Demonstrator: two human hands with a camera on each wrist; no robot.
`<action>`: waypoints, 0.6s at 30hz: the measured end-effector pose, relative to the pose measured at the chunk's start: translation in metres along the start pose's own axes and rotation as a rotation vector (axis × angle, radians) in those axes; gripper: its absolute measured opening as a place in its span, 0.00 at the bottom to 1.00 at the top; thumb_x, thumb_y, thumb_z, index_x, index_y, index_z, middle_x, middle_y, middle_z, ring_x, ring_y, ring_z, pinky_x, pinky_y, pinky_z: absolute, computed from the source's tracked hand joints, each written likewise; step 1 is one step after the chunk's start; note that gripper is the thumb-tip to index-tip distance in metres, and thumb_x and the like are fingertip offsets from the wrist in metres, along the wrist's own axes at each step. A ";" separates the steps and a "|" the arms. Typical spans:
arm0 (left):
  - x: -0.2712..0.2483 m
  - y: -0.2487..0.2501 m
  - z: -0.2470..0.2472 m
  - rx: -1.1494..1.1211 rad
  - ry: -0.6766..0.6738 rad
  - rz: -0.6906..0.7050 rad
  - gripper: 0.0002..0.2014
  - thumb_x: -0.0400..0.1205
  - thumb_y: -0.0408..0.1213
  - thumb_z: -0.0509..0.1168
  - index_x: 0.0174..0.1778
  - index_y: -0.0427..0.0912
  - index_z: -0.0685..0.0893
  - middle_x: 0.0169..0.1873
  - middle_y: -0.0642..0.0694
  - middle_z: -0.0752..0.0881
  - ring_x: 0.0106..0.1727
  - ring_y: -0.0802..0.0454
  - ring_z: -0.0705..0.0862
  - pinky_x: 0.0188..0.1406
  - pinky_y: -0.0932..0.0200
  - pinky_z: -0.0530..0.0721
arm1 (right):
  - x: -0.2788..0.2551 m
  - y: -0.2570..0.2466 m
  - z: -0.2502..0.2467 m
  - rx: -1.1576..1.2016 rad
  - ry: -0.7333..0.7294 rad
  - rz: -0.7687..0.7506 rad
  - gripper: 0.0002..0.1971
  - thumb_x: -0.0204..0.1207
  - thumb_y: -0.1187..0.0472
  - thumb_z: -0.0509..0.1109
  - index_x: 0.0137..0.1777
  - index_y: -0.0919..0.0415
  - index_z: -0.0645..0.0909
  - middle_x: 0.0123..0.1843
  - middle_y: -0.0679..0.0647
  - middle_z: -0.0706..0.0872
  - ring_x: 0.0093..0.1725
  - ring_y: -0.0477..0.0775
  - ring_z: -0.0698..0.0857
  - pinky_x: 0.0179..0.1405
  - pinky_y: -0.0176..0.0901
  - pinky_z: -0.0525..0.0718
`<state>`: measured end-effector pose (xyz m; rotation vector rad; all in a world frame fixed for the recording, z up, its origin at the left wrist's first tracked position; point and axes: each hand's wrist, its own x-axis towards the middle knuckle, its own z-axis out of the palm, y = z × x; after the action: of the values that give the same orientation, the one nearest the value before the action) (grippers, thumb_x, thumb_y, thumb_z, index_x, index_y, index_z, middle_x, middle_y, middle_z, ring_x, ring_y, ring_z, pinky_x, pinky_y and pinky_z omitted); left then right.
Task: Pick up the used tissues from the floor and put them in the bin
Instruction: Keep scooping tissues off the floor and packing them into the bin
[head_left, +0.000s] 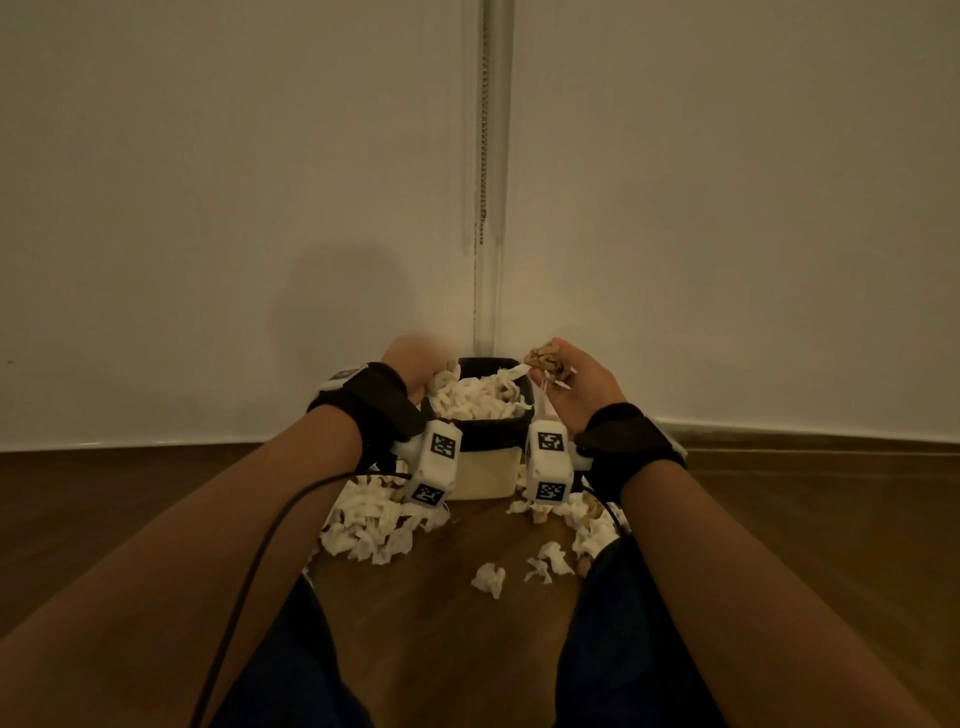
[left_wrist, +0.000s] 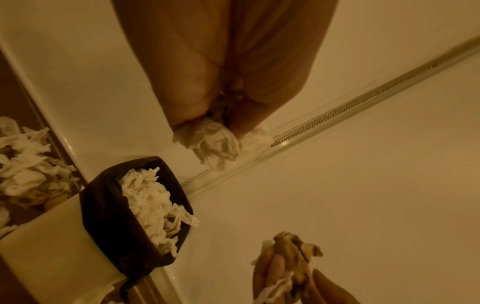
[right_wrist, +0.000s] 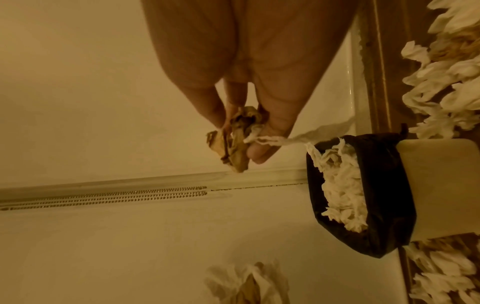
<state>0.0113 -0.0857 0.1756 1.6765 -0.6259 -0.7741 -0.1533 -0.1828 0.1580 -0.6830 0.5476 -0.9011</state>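
A small cream bin (head_left: 483, 475) with a black liner stands in the wall corner, heaped with white tissues (head_left: 475, 397). My left hand (head_left: 415, 371) hovers over the bin's left rim and pinches a crumpled white tissue (left_wrist: 215, 142). My right hand (head_left: 563, 376) is above the right rim, gripping a brown-stained tissue wad (right_wrist: 233, 133); a thin white strip (right_wrist: 298, 137) trails from it toward the bin. Loose tissues lie on the wooden floor: a pile at the bin's left (head_left: 371, 519), a pile at its right (head_left: 582, 519), and small pieces in front (head_left: 489, 578).
White walls meet behind the bin, with a clear tube and bead chain (head_left: 485, 182) running down the corner. My legs in dark trousers (head_left: 623, 639) flank the wooden floor (head_left: 447, 623). A black cable (head_left: 249, 561) runs along my left forearm.
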 end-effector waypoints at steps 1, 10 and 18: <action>0.003 -0.002 0.002 -0.004 0.007 0.008 0.18 0.81 0.20 0.58 0.68 0.25 0.75 0.59 0.28 0.81 0.66 0.33 0.77 0.67 0.44 0.74 | 0.003 -0.001 -0.002 0.065 0.019 0.034 0.08 0.82 0.68 0.61 0.45 0.68 0.80 0.43 0.61 0.82 0.44 0.56 0.84 0.51 0.44 0.83; 0.039 -0.033 0.019 -0.128 0.052 0.040 0.22 0.78 0.17 0.62 0.69 0.31 0.75 0.64 0.31 0.79 0.67 0.36 0.78 0.71 0.42 0.74 | 0.038 0.010 -0.001 0.168 0.078 0.164 0.11 0.82 0.62 0.63 0.40 0.68 0.78 0.31 0.59 0.83 0.31 0.53 0.83 0.22 0.38 0.83; 0.077 -0.074 0.032 -0.204 0.116 0.087 0.19 0.75 0.19 0.66 0.62 0.33 0.80 0.58 0.31 0.82 0.62 0.35 0.80 0.66 0.38 0.78 | 0.076 0.023 -0.009 0.401 0.069 0.096 0.09 0.63 0.72 0.50 0.33 0.62 0.69 0.32 0.60 0.77 0.30 0.55 0.72 0.30 0.41 0.72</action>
<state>0.0366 -0.1464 0.0858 1.4860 -0.5177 -0.6504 -0.1081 -0.2399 0.1236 -0.2614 0.4387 -0.9119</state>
